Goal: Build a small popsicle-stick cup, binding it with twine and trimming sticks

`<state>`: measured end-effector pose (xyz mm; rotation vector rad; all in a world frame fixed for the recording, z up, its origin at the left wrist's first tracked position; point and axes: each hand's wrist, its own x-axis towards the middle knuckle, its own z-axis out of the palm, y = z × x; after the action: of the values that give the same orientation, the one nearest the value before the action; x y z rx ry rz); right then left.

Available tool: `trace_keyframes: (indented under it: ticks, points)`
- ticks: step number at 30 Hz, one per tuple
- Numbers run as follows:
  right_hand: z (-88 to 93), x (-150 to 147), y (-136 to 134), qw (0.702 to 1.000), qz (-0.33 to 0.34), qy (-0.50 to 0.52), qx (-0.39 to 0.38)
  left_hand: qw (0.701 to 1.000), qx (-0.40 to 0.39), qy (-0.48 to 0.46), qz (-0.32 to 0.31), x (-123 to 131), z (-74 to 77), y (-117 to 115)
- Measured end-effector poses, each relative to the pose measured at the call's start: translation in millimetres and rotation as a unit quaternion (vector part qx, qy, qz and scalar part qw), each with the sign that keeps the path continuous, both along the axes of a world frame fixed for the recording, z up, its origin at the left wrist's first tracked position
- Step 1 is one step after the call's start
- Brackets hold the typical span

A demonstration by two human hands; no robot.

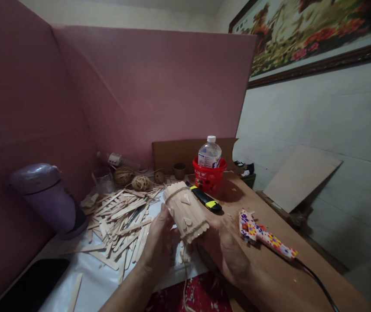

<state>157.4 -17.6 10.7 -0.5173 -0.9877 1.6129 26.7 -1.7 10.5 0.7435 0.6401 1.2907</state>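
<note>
Between my two hands I hold a small cylinder made of wooden craft sticks (185,210), tilted over the table. Twine runs around it near both ends, and small wooden pieces sit on its side. My left hand (159,236) grips its left side, the thumb along the edge. My right hand (222,245) closes on the lower right end; its fingertips are partly hidden. A strand of twine (185,281) hangs below. Just behind the cylinder lies a black and yellow utility knife (206,199).
Loose craft sticks (123,221) are heaped at left, with twine balls (141,182) behind. A purple tumbler (50,201) and black phone (31,284) flank the left edge. A red bucket (208,178) holds a plastic bottle (209,154). A flowered glue gun (266,236) with cord lies right.
</note>
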Motion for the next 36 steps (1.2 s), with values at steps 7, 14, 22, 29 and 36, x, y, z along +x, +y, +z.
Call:
trace_keyframes:
  ticks: [7, 14, 22, 29, 36]
  points:
    - [-2.5, 1.3, 1.0, 1.000, 0.022, 0.007, -0.012, 1.000, -0.004, -0.002, -0.002, -1.2, 0.9, -2.1]
    - [-7.8, 2.4, 4.7, 0.998, 0.027, 0.015, -0.046, 1.000, -0.028, -0.006, -0.006, -2.7, 5.8, -4.6]
    - [-10.4, 1.8, 5.8, 0.997, 0.040, 0.048, -0.054, 1.000, -0.001, 0.005, -0.011, -0.2, 4.8, -4.2]
    - [-7.7, 3.0, 6.0, 0.994, 0.060, 0.055, -0.073, 0.999, 0.002, 0.038, 0.023, 0.3, 8.7, -4.3]
    - [-3.2, 1.9, 4.1, 0.994, 0.070, 0.048, -0.070, 0.998, -0.002, 0.057, 0.011, -2.4, 9.7, -5.3]
